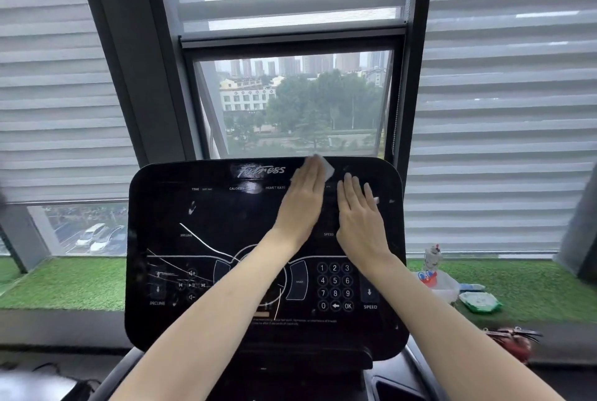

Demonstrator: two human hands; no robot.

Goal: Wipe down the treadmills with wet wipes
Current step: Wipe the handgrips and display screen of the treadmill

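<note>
As the flat left hand point(303, 203) presses the wet wipe point(328, 168) on the console point(193, 207) (right hand point(358, 219) flat too), overlapping strokes seem best.

Free room over the console point(223, 223) left half; blurred clutter point(434, 273), perhaps bottles, crowds right ledge point(536, 287).

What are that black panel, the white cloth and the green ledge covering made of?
Console panel: looks like glossy black plastic or glass; bright reflections show on it. Wipe: probably a thin white nonwoven sheet, pressed flat under the left hand. Ledge covering: artificial grass, seemingly plastic, with short even green blades.
</note>
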